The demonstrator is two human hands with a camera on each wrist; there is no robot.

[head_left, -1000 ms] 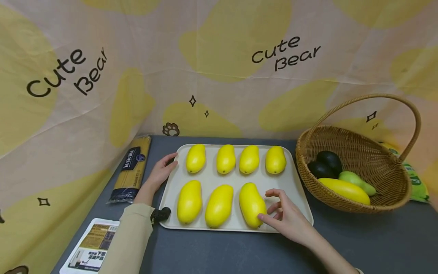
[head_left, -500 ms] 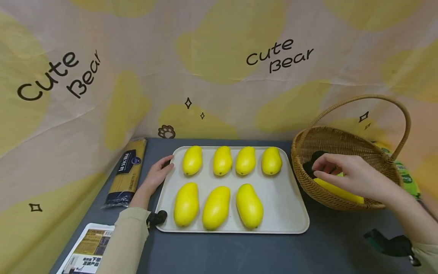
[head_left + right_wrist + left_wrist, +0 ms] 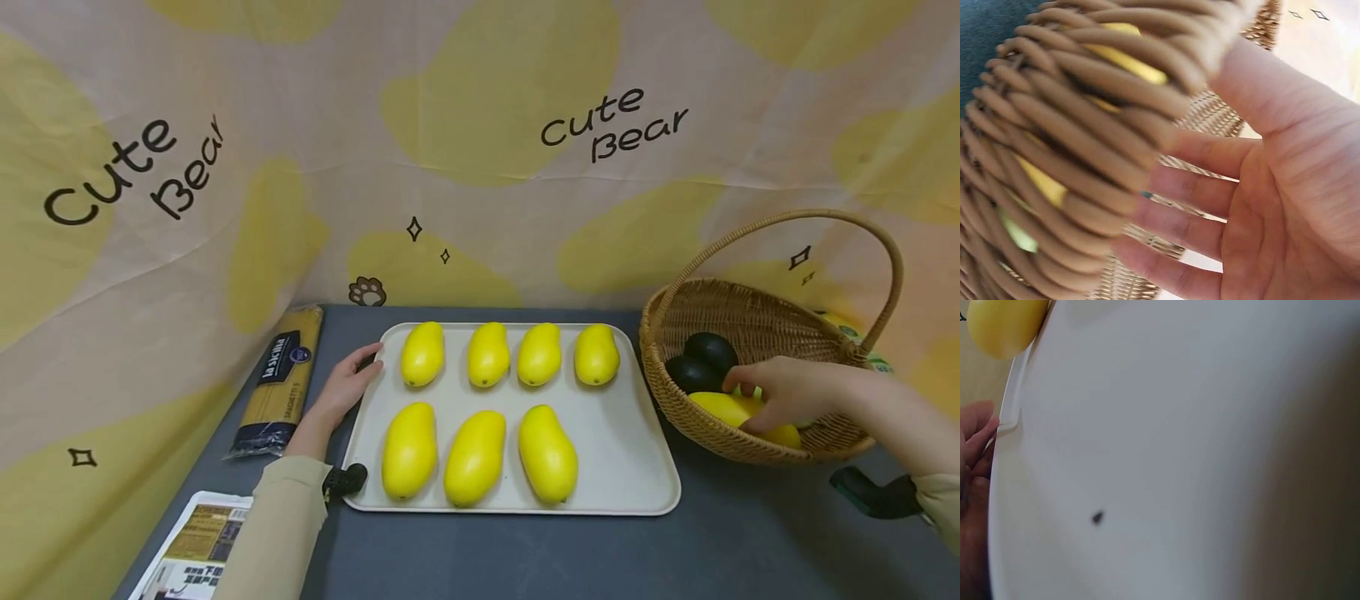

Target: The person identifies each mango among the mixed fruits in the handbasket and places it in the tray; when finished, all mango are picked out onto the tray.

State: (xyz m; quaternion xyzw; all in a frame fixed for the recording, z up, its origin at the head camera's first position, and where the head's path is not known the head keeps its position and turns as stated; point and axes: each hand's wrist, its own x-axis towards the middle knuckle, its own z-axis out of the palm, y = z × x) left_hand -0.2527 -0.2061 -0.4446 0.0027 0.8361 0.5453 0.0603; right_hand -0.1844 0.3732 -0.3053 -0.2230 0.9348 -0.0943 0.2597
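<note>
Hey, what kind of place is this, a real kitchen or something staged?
Probably a staged tabletop set, not a real kitchen: a printed "Cute Bear" cloth backdrop walls in a grey table, and the props are a tray of identical yellow mangoes and a wicker basket.

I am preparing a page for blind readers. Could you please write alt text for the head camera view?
A person's right hand reaches into a wicker basket onto a yellow mango, while the left hand rests at the edge of a cream tray holding seven yellow mangoes in two rows. A spaghetti packet lies left of the tray.
</note>
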